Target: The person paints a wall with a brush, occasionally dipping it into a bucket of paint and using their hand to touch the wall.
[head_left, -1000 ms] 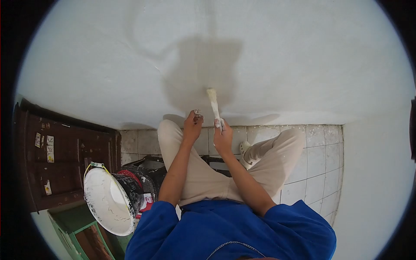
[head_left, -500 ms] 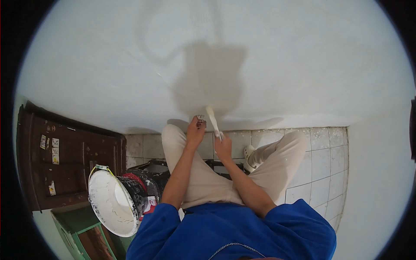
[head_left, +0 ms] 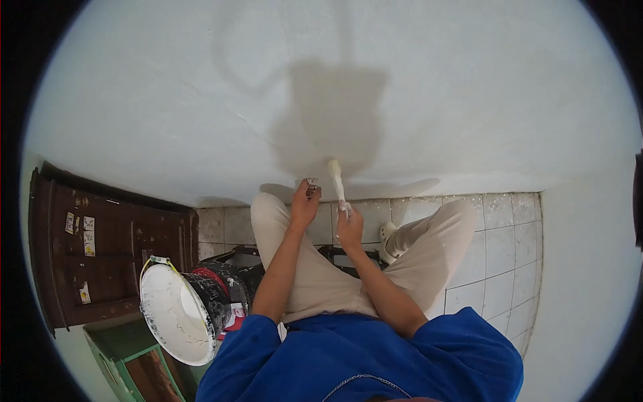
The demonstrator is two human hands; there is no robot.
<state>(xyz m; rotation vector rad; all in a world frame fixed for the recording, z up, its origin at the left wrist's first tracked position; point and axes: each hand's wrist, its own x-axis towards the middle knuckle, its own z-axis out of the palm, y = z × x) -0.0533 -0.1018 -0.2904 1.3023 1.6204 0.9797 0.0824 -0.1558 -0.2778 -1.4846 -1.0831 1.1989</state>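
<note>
My right hand (head_left: 349, 226) grips the handle of a paintbrush (head_left: 337, 179), whose white bristles press against the low part of the white wall (head_left: 429, 100), just under a darker damp patch (head_left: 335, 110). My left hand (head_left: 305, 198) is closed on a small dark object I cannot identify, held close to the wall just left of the brush. Both arms reach forward over my knees in beige trousers.
A black bucket (head_left: 194, 311) with a white-smeared inside hangs at lower left, by a red container. A dark wooden door (head_left: 100, 248) stands at left, a green frame (head_left: 127, 362) below it. White floor tiles (head_left: 495, 248) run along the wall's foot. A pale shoe (head_left: 386, 238) rests there.
The brush went down the wall toward the floor, then came back up a little. My left hand moved slightly right and lower. The view shifted a little.
</note>
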